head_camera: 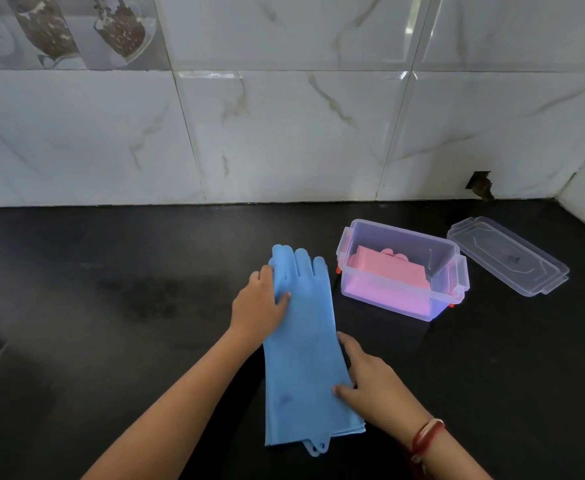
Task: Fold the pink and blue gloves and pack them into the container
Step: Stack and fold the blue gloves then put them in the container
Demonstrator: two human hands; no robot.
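1. The step in hand seems to be the folding of the blue gloves [301,344], which lie flat and stacked on the dark worktop [111,306], fingers pointing to the wall.
2. To do it well, I would keep both edges aligned, press out the air, then bring the cuff end up to the fingers, so the packet fits the container [402,271].
3. The left hand [260,303] rests open on the gloves' left edge near the fingers; it grips nothing.
4. The right hand [370,379] lies open, fingers on the right edge near the cuff.
5. The pink gloves [388,271] are already folded inside the container, just right of the blue ones; the lid [509,258] lies beside it.
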